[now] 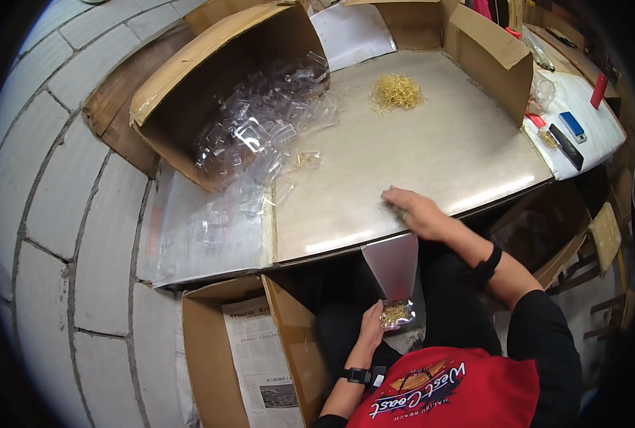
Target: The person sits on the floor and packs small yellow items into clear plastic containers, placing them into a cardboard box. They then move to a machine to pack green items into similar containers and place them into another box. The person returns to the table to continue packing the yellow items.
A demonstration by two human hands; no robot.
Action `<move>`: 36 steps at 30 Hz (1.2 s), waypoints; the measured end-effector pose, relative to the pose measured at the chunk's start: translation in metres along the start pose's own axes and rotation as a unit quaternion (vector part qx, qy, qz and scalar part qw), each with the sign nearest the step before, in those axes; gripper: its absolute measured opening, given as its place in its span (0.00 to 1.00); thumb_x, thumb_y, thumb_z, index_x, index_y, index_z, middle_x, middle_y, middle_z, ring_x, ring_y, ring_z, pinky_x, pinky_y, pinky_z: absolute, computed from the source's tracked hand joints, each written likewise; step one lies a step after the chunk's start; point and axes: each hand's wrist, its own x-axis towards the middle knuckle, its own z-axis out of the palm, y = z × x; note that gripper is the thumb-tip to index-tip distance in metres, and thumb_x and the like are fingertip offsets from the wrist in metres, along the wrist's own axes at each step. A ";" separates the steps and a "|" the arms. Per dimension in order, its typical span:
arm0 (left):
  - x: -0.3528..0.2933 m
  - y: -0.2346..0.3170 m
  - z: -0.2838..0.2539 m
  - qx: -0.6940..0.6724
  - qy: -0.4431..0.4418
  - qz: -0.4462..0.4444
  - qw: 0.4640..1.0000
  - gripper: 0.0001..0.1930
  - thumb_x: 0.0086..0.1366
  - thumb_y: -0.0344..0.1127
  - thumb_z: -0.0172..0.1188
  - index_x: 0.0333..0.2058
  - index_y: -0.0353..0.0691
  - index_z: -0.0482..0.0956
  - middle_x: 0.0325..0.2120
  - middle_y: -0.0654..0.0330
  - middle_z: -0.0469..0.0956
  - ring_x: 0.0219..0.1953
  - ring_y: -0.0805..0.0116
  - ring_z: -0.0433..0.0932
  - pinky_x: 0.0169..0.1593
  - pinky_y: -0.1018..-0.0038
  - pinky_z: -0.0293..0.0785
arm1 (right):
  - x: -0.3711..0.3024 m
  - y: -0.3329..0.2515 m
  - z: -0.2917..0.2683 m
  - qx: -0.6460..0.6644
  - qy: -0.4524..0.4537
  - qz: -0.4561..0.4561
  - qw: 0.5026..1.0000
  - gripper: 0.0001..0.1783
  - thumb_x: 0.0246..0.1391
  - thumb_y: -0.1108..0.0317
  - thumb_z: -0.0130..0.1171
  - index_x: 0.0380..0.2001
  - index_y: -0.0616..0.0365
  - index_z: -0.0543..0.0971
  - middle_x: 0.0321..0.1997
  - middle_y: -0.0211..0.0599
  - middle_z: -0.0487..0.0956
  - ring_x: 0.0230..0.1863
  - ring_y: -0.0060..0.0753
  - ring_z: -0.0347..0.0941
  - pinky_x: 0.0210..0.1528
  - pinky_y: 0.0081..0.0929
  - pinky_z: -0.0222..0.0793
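Observation:
My left hand [371, 324] is below the table's front edge, closed round a small clear plastic box [397, 314] with thin gold-coloured metal pieces in it. Just above that box a translucent flat chute [392, 265] slopes down from the table edge. My right hand [414, 212] is over the front of the table near the chute's top, its fingers stretched to the left and slightly blurred. Whether anything lies under its palm is hidden. Farther back on the tabletop [431, 153] sits a loose pile of gold-coloured pieces [397, 93].
A cardboard box [217, 78] on its side spills many clear plastic boxes [260, 128] onto the table's left. One clear box [307, 159] nearby shows gold pieces inside. An open carton [296, 342] stands below. At right are a blue object [573, 126] and a black tool [566, 147].

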 end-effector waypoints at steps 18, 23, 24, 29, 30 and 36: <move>0.017 0.010 0.019 0.027 0.035 0.010 0.999 0.19 0.65 0.39 0.40 0.41 0.25 0.68 0.34 0.46 0.76 0.30 0.55 0.80 0.20 0.67 0.79 | 0.011 0.164 -0.169 -0.238 0.139 0.259 0.926 0.25 0.51 0.68 0.43 0.55 0.62 0.64 0.60 0.54 0.62 0.61 0.52 0.57 0.62 0.38 0.54; 0.026 -0.003 0.004 0.001 0.015 -0.005 1.000 0.21 0.68 0.42 0.37 0.45 0.26 0.66 0.36 0.45 0.76 0.31 0.52 0.80 0.20 0.66 0.79 | 0.028 0.276 -0.232 -0.222 0.127 0.287 0.923 0.25 0.53 0.61 0.42 0.53 0.61 0.66 0.58 0.53 0.64 0.59 0.52 0.60 0.60 0.41 0.56; 0.025 -0.003 0.002 0.002 0.028 -0.003 1.000 0.21 0.68 0.42 0.36 0.46 0.27 0.65 0.37 0.45 0.76 0.31 0.52 0.80 0.21 0.66 0.79 | 0.033 0.271 -0.221 -0.223 0.067 0.248 0.941 0.24 0.53 0.61 0.42 0.52 0.60 0.67 0.57 0.53 0.65 0.58 0.52 0.60 0.60 0.41 0.56; 0.016 -0.004 -0.002 -0.010 0.016 -0.001 1.000 0.21 0.69 0.43 0.35 0.46 0.29 0.66 0.39 0.46 0.75 0.34 0.53 0.79 0.23 0.65 0.79 | 0.025 0.140 -0.134 -0.210 -0.062 0.106 0.970 0.24 0.55 0.59 0.41 0.52 0.63 0.66 0.60 0.50 0.62 0.59 0.50 0.60 0.60 0.36 0.57; 0.018 -0.005 0.000 -0.002 0.007 -0.005 1.000 0.21 0.69 0.43 0.35 0.46 0.29 0.66 0.39 0.46 0.75 0.34 0.53 0.80 0.23 0.65 0.79 | 0.008 0.132 -0.121 -0.232 -0.059 0.084 0.967 0.25 0.56 0.61 0.42 0.55 0.62 0.64 0.62 0.50 0.59 0.61 0.49 0.57 0.62 0.33 0.54; 0.011 -0.005 -0.003 0.012 -0.003 -0.003 1.000 0.21 0.69 0.44 0.36 0.47 0.30 0.66 0.39 0.48 0.75 0.34 0.54 0.79 0.23 0.66 0.79 | -0.066 0.134 -0.170 -0.210 0.226 0.349 0.885 0.28 0.58 0.57 0.42 0.57 0.64 0.61 0.63 0.52 0.58 0.64 0.48 0.52 0.64 0.35 0.50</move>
